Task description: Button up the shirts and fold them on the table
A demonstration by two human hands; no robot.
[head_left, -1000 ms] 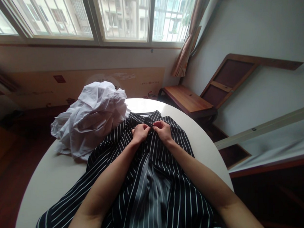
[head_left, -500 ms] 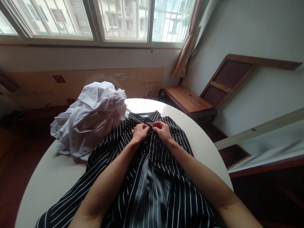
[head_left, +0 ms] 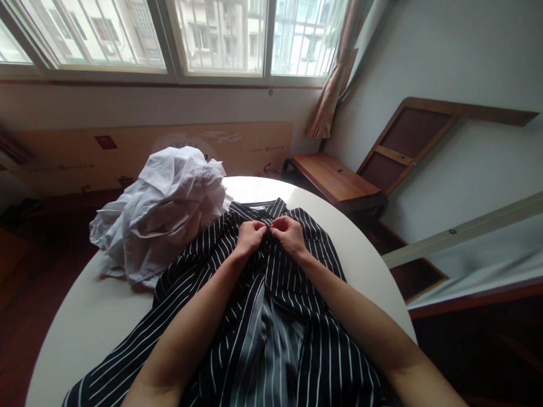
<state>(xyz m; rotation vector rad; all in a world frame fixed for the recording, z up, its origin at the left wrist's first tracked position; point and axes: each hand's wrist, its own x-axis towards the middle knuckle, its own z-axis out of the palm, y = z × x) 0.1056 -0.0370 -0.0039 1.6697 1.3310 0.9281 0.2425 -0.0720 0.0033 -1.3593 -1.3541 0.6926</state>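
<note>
Near the tabletop's (head_left: 371, 253) far edge, my left hand (head_left: 250, 238) and right hand (head_left: 290, 233) remain pinched on the striped shirt (head_left: 275, 322); no shift observed.

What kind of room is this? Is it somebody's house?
Most likely a room in a flat. A wide window with a curtain looks out on apartment blocks, and the left hand and right hand pinch a striped shirt on a round white table beside crumpled white clothing.

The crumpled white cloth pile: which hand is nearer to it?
Left. The left hand pinches the black striped shirt beside the crumpled white cloth pile; the right hand pinches farther off.
</note>
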